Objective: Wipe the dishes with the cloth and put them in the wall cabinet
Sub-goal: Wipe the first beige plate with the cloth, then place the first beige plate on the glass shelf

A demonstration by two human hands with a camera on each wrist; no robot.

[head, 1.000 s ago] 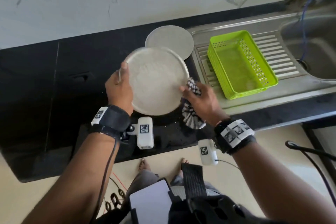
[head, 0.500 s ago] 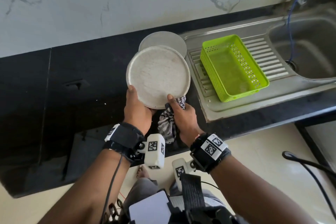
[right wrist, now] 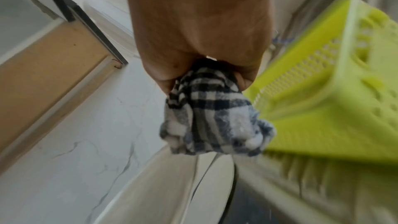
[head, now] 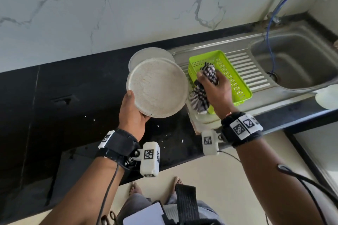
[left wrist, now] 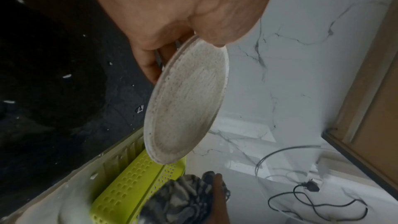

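My left hand (head: 132, 109) grips a round pale plate (head: 157, 86) by its near rim, thumb on top, and holds it tilted above the black counter; the same plate (left wrist: 185, 103) shows edge-on in the left wrist view. Behind it a second round plate (head: 146, 55) lies flat on the counter. My right hand (head: 213, 87) clutches a bunched black-and-white checked cloth (head: 203, 87) to the right of the plate, above the near end of the green basket (head: 236, 76). The cloth (right wrist: 215, 118) hangs out of the fist and is apart from the plate.
The green perforated basket sits on the steel drainboard (head: 256, 71), with the sink bowl (head: 296, 60) and a blue hose (head: 270, 29) to the right. White crumbs dot the black counter (head: 73, 87). A wood-edged cabinet (left wrist: 370, 81) shows over the marble wall.
My right hand has left the plate's lower edge and swung right with the cloth over the basket. The left hand keeps its grip on the plate.
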